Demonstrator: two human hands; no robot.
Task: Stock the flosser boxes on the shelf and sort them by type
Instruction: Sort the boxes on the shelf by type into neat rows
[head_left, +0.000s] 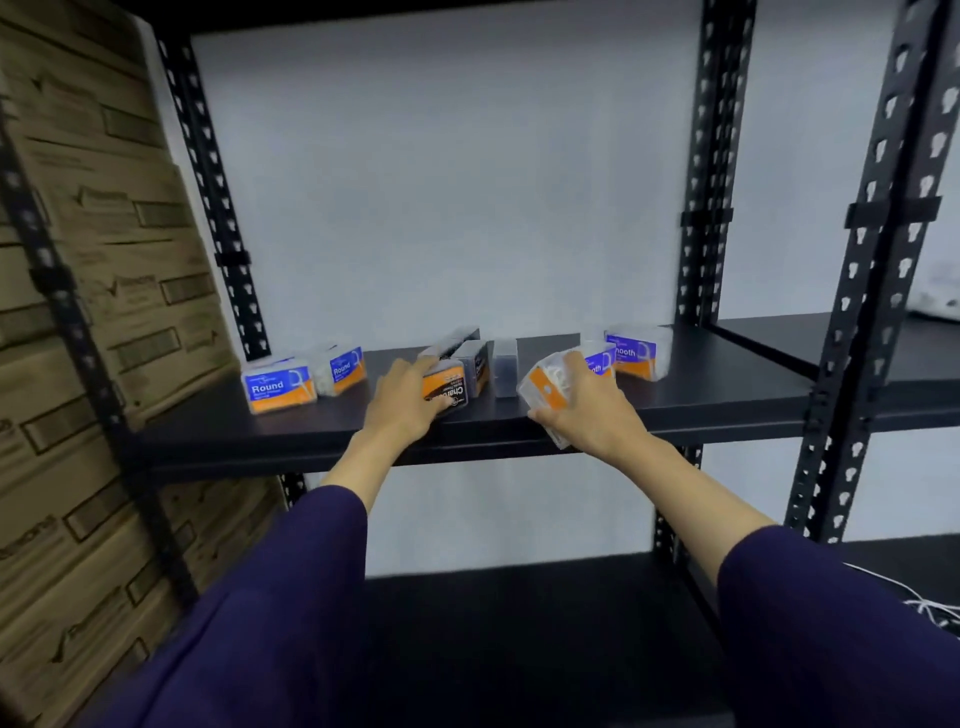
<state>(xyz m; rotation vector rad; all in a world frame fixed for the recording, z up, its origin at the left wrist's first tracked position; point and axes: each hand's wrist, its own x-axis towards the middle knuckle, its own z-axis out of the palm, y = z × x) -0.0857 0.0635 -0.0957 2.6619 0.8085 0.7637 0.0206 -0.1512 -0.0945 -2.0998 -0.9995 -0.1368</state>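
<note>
Head view of a black metal shelf (701, 395) at mid-height in a slotted-post rack, with both arms in dark purple sleeves (291, 597) reaching forward over its front edge. The left hand (410, 397) rests on a black-and-orange flosser box labelled "Charcoal" (448, 391), fingers curled over its top and near side; the grip is closed on this box, which sits on the shelf near the centre. Two further dark boxes (475, 364) stand just behind and beside it, and a small clear-and-dark box (505, 366) stands upright immediately to their right. The right hand (584, 410) holds a clear box with an orange label (545, 389) tilted at the shelf's front edge, the fingers wrapped round it; this grip is likewise closed on its box. Whether that box touches the shelf cannot be told. At the left end of the shelf two blue-and-orange boxes marked "Round" (279, 385) and (343, 368) stand side by side. At the right, two blue-and-orange boxes marked "Smooth" (636, 353) and (597, 361) stand together, the nearer one partly hidden by the right hand. Stacked brown cardboard cartons (104, 260) fill the bay to the left. A pale wall (441, 182) lies behind the rack.
</note>
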